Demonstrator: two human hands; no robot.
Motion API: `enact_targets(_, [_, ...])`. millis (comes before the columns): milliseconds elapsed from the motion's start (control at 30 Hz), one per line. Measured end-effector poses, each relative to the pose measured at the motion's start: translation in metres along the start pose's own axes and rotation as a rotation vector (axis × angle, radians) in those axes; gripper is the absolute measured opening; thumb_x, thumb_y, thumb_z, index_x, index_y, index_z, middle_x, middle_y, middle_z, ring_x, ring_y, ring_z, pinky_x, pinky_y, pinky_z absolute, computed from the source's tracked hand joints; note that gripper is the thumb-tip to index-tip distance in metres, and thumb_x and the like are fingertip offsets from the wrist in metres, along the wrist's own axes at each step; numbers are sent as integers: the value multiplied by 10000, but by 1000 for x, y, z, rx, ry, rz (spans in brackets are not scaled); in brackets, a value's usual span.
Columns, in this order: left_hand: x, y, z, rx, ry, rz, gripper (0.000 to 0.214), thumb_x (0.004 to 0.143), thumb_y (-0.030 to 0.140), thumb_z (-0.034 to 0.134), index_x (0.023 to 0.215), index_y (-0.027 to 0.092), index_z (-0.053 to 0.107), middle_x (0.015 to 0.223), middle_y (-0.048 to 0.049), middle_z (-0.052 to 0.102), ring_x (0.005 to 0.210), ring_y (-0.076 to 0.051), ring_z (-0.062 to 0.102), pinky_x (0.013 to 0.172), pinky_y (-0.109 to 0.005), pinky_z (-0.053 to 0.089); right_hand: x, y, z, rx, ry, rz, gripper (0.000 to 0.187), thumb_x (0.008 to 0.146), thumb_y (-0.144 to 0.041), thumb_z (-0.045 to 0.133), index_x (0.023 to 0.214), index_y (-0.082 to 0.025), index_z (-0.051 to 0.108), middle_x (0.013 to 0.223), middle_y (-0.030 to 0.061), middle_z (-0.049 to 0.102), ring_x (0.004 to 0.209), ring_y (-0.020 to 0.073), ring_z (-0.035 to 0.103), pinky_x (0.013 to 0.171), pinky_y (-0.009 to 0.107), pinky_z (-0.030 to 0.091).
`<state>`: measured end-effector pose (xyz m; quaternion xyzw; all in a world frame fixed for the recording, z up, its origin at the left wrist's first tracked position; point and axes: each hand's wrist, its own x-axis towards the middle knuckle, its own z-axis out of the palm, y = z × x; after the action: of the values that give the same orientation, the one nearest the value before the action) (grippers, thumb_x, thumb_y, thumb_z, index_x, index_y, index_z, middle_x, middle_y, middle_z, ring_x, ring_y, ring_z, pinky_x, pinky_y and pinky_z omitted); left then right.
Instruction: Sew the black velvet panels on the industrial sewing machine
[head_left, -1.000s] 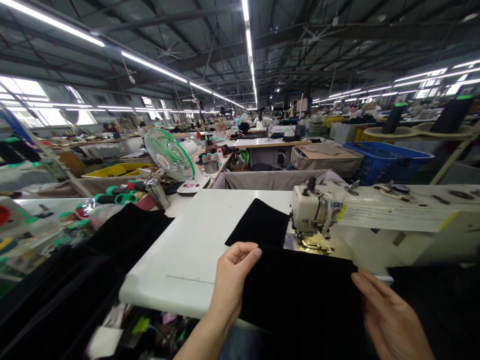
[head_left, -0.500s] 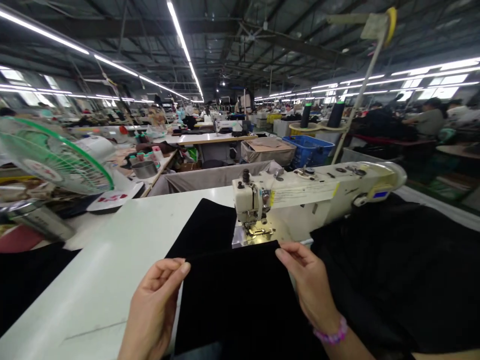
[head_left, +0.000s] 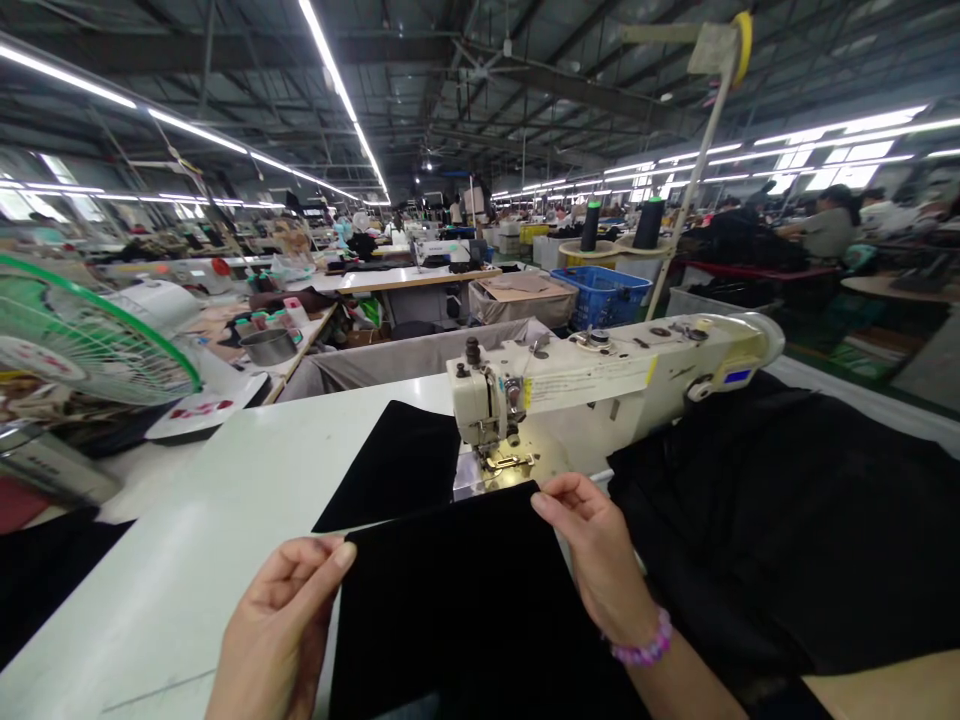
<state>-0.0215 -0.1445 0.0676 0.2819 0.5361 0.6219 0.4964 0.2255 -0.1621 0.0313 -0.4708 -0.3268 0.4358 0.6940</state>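
A black fabric panel (head_left: pixel 457 610) stretches between my two hands, its top edge held nearly straight. My left hand (head_left: pixel 281 610) pinches the panel's upper left corner between thumb and fingers. At the upper right corner, my right hand (head_left: pixel 592 550) pinches the same panel; a beaded bracelet circles that wrist. Just beyond the held edge stands a white sewing machine (head_left: pixel 592 390), its lit needle area (head_left: pixel 510 460) close to my right fingertips. Another black fabric piece (head_left: pixel 401 465) lies flat on the table left of the needle.
The pale sewing table (head_left: pixel 247 510) spreads to the left. A heap of black fabric (head_left: pixel 795 520) lies right of the machine. A green fan (head_left: pixel 97 330) and a metal flask (head_left: pixel 52 465) stand at the left. Behind are a blue basket (head_left: pixel 600 295) and a thread stand pole (head_left: pixel 690 190).
Both hands and the held panel have shifted slightly left in view, the left hand also lower. The panel's edge now tilts more, and a strip of table shows between it and the other piece.
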Motion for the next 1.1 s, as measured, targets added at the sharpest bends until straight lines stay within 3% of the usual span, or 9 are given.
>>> enact_targets(100, [6,18,-10,88,-29,131,496,331,343,952,556,175,544,702,31,647,725,-98,589,653,-101,502,-5,-8,2,-16,-135,-1,274,706,-295,792,909,-206,631,851,0,640,818,158,602,776,283,482])
enact_targets(200, [17,60,-11,289,-117,350,452,400,352,928,596,177,561,763,14,683,730,-129,607,637,-160,499,-23,-14,6,-178,-331,-45,237,742,-166,691,944,-220,581,873,-9,615,834,152,590,795,275,472])
enact_targets(333, [43,99,28,793,-472,526,312,618,370,812,647,147,595,744,-24,683,689,-136,586,624,-218,426,-61,1,5,-391,-508,-87,232,726,-71,606,893,-222,550,840,-20,587,816,143,579,783,252,463])
enact_targets(400, [61,85,59,995,-700,533,200,618,277,771,620,170,602,600,14,610,579,-127,521,549,-213,365,-77,20,-2,-431,-507,-92,172,743,-102,601,860,-218,550,807,-17,586,776,144,581,735,240,472])
enact_targets(467, [80,49,85,1110,-897,450,145,587,159,712,579,184,570,540,47,550,523,-118,461,507,-220,308,-86,41,-11,-480,-480,-123,84,785,-139,589,812,-213,561,770,-12,596,736,143,588,690,227,483])
enact_targets(600, [102,-36,107,1093,-977,398,164,545,92,678,562,180,541,537,60,520,536,-115,465,519,-226,319,-85,71,-32,-606,-461,-384,102,833,-116,569,827,-214,595,753,-8,636,688,136,626,642,207,515])
enact_targets(700, [106,-71,101,1029,-943,434,152,609,132,673,611,180,529,598,46,536,584,-121,481,558,-235,350,-74,70,-46,-743,-565,-698,248,856,-38,494,1006,-204,603,862,38,687,784,163,665,717,245,560])
enact_targets(867, [100,-83,82,934,-883,531,55,726,144,580,705,181,545,732,7,581,702,-139,526,672,-254,411,-58,58,-61,-1004,-671,-1046,311,911,-25,408,1125,-154,593,904,79,731,829,188,701,794,300,590])
enact_targets(1100, [117,-84,104,962,-828,500,108,680,127,596,675,188,507,664,23,570,618,-128,515,594,-246,387,-47,58,-55,-1101,-562,-1134,258,929,-65,431,1064,-155,631,857,72,737,788,193,701,739,322,575])
